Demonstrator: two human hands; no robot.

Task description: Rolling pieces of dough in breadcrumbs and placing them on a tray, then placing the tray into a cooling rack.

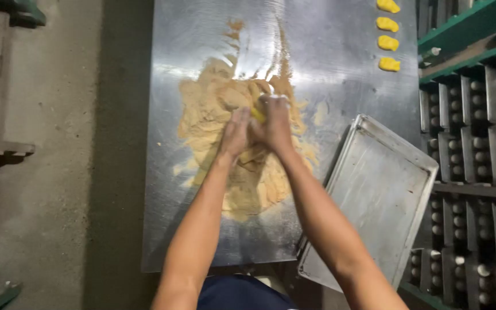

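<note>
Two hands meet over the middle of the steel counter (340, 69) in the head view, my left hand (235, 135) and my right hand (275, 123) pressed together around a small yellow dough piece (258, 114) that peeks out between the palms. My grip is closed on it from both sides, fingers pointing away from me. Beneath the hands lies a wide spread of tan flour (242, 172), smeared thin toward the far edge. The dough looks soft and light, easy to squash, so I judge it wants gentle, even pressure from the palms and not the fingertips; the flour should keep it from sticking. Four shaped yellow pieces (388, 45) sit in a row at the far right of the counter. A bare metal tray (386, 189) rests tilted at my right, overhanging the counter's edge, beside green racks (477, 34).
</note>
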